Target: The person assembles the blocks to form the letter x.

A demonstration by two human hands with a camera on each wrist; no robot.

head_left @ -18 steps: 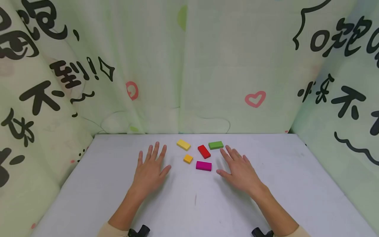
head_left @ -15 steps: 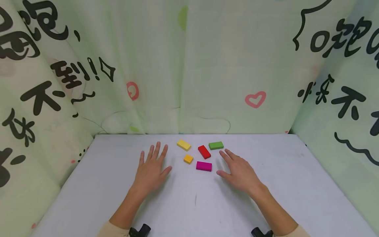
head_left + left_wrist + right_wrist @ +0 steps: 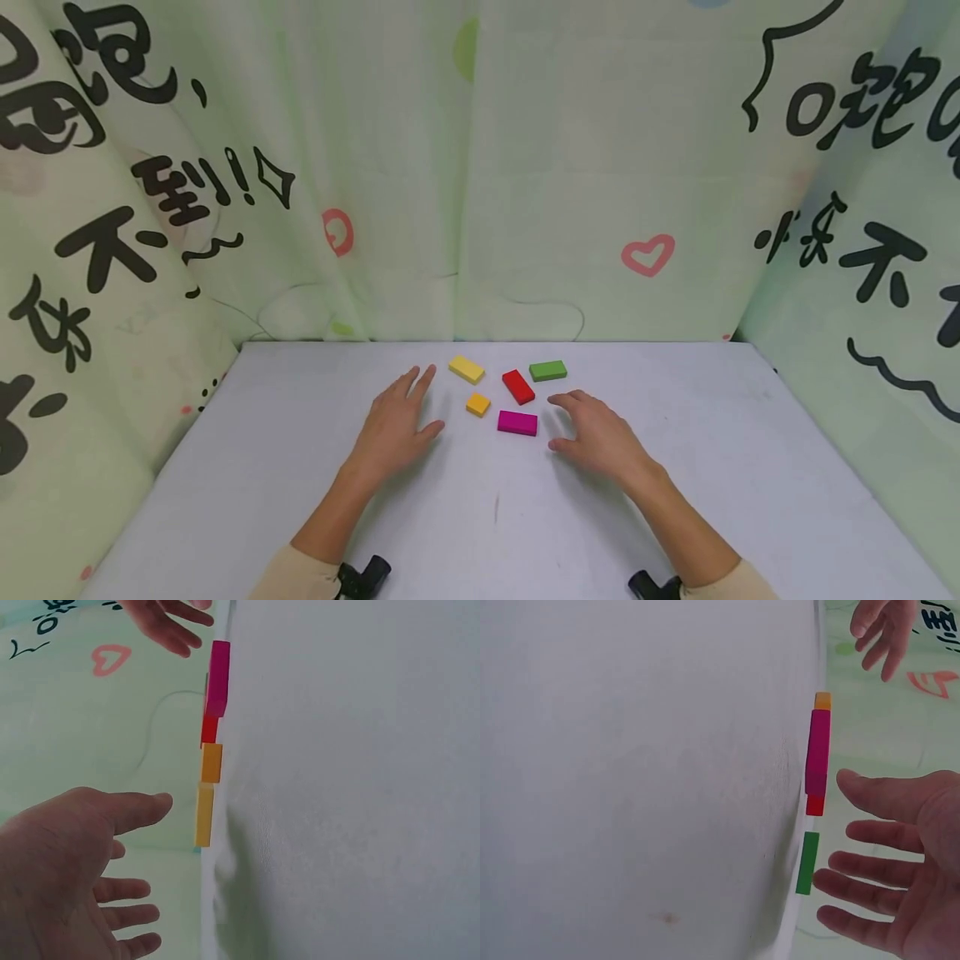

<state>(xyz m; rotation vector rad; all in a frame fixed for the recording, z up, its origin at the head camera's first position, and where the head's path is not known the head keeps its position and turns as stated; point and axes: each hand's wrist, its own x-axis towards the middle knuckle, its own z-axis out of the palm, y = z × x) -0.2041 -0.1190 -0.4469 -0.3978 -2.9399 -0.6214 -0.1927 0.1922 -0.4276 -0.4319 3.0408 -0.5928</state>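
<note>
Printed curtain [image 3: 540,192] behind five blocks [image 3: 518,387]

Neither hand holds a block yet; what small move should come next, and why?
I'd probably bring the right hand left and down to the magenta block: it lies uncovered, just left of the gap between that hand's thumb and fingers.
</note>
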